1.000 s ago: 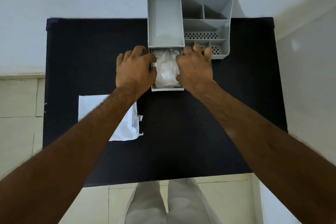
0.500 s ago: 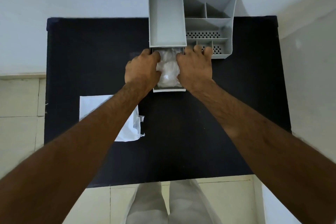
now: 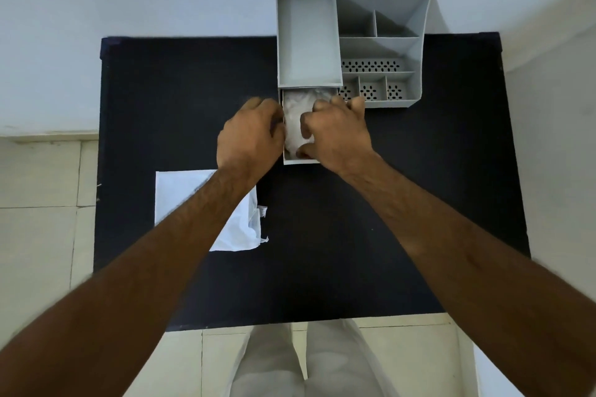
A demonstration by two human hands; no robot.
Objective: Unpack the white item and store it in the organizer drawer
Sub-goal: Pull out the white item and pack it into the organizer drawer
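Drawer (image 3: 298, 160) first: it stands pulled out toward you from the front of the grey organizer (image 3: 350, 45), which sits at 12 o'clock on the black table (image 3: 322, 235), against the far wall. Inside the drawer lies the white item (image 3: 295, 116), a crumpled, filmy bundle that fills most of the tray; its far end reaches under the organizer's edge, so you cannot see where it stops.

Your left hand (image 3: 250, 137) sits at the drawer's 9 o'clock side, knuckles up and fingers curled down along the left wall. The fingertips are hidden beneath the hand, so you cannot tell whether they pinch the wall or only rest against it. Your right hand (image 3: 338, 132) covers the drawer's 3 o'clock side, its fingers bent over the right wall and onto the white item, with the thumb tucked in at the near corner against the bundle. It presses on the bundle with curled fingers; whether it has actually closed around it does not show.

At 8 o'clock from the drawer, near the table's left half, a flat white wrapper (image 3: 183, 193) lies on the black surface, its torn edge toward the middle, partly crossed by your left forearm. It is well apart from the drawer. At 6 o'clock, below the table's near edge, your pale trousers (image 3: 290, 364) show over the tiled floor (image 3: 38, 203).
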